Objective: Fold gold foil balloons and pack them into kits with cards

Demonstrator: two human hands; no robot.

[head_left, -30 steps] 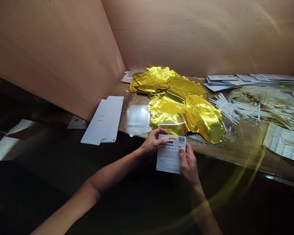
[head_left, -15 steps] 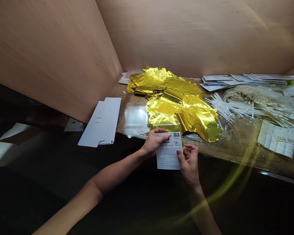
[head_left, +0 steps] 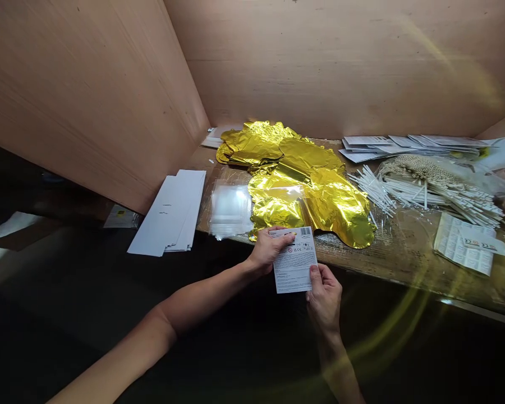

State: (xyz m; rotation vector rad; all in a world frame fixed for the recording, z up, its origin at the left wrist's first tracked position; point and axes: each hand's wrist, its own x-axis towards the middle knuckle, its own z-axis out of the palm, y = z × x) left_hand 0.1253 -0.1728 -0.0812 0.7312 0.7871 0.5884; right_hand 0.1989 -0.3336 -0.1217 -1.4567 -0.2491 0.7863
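A small white printed card (head_left: 295,261) with a barcode and warning symbols is held in front of the table's near edge. My left hand (head_left: 269,249) pinches its upper left corner, fingers closed over the top edge. My right hand (head_left: 325,297) grips the card's lower right corner between thumb and fingers. Just behind the card lies a heap of flat gold foil balloons (head_left: 303,188).
A stack of clear plastic sleeves (head_left: 230,209) and a pile of white card strips (head_left: 172,212) lie to the left. White sticks (head_left: 425,193), printed leaflets (head_left: 463,249) and fanned papers (head_left: 404,145) lie to the right. Wooden walls (head_left: 109,95) close in the left and back.
My right hand slid from the card's right edge down to its lower right corner. The card tilted slightly and stays in both hands. The view shifted a little.
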